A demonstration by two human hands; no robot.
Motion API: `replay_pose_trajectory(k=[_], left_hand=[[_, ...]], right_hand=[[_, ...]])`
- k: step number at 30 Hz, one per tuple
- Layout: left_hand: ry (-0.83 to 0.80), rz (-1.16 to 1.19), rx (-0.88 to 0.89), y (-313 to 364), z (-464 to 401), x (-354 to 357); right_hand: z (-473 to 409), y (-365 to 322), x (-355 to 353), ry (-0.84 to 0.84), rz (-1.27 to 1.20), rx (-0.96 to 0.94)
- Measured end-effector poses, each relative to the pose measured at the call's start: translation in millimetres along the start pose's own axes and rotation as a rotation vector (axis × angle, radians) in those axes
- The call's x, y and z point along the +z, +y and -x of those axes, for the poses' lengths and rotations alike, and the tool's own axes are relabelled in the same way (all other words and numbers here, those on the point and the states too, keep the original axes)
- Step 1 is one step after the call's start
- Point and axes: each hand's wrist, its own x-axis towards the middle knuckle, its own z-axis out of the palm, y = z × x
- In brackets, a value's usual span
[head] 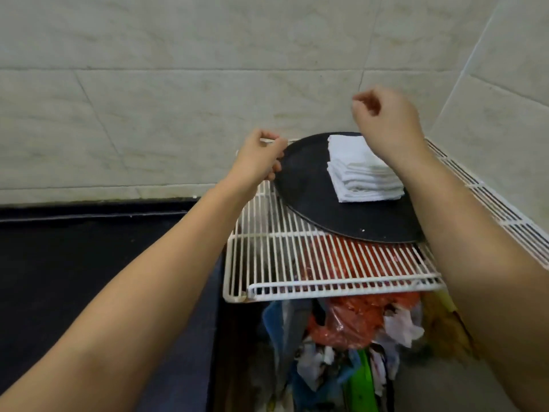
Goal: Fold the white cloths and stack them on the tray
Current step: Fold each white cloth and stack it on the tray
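Note:
A round black tray (pixel 309 200) lies on a white wire rack (pixel 267 257) in the corner of the tiled wall. A stack of several folded white cloths (pixel 362 173) sits on the tray's far right part. My left hand (pixel 261 156) is at the tray's left rim, and its curled fingers grip the edge. My right hand (pixel 386 117) hovers above and behind the stack with its fingers curled in, holding nothing. My right forearm hides the tray's right edge.
Under the rack's front edge is a heap of rubbish with a red plastic bag (pixel 356 322), crumpled paper and a green item (pixel 362 379). A dark counter (pixel 89 263) runs to the left. Tiled walls close in the back and right.

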Motion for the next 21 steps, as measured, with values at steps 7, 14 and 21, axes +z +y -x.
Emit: replay_pose_trajectory(k=[7, 14, 21], left_hand=[[0.249, -0.180, 0.047, -61.0, 134.6, -198.4], [0.524, -0.382, -0.246, -157.7, 322.8, -392.4], [0.763, -0.585, -0.485, -205.6, 461.1, -498.3]], right_hand=[[135.8, -165.4, 134.3, -0.280, -0.235, -0.358], [347.1, -301.6, 274.3, -0.720, -0.350, -0.501], [478.1, -397.2, 354.8, -0.996, -0.219, -0.693]])
